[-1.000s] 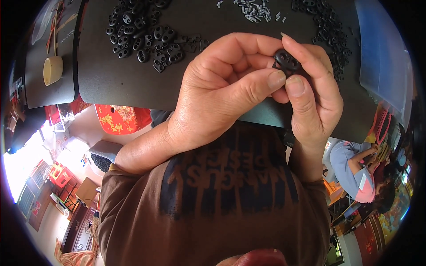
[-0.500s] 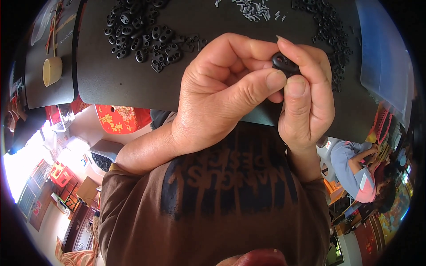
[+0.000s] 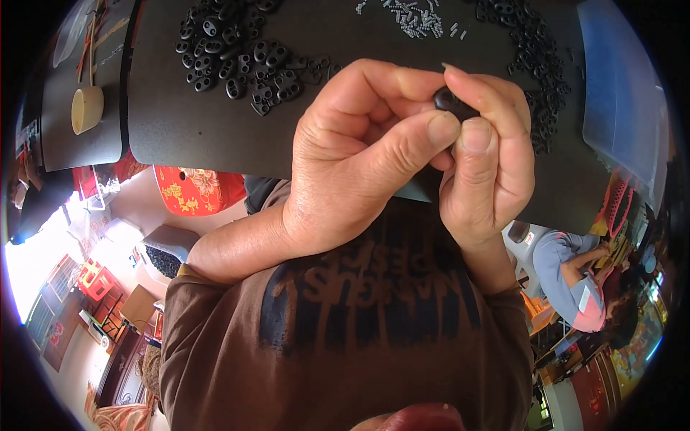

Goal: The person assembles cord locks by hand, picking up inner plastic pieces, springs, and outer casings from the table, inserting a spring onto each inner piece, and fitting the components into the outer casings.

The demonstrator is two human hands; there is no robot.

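A small, rounded black plastic cord lock (image 3: 451, 103) is pinched between my two hands above the near part of the dark table. My left hand (image 3: 352, 154) grips its left side with thumb and forefinger, the other fingers curled behind. From the right, my right hand (image 3: 496, 154) presses thumb and fingers on it; the thumb tips almost meet. Fingers cover much of the piece, and its holes barely show. Beyond my left hand lies a pile of black two-hole cord lock pieces (image 3: 233, 50). Small metal springs (image 3: 417, 20) are scattered at the far middle.
Smaller black parts (image 3: 539, 65) spread along the table's right side, beside a translucent blue plastic sheet or tray (image 3: 622, 93). At left, a cream cup (image 3: 87, 110) sits on another dark surface. A red patterned stool (image 3: 198, 190) stands below; another person (image 3: 564, 273) sits at right.
The cord lock has tilted in my fingers, so its hole face shows less. Both hands have shifted slightly left and down, still pinching it.
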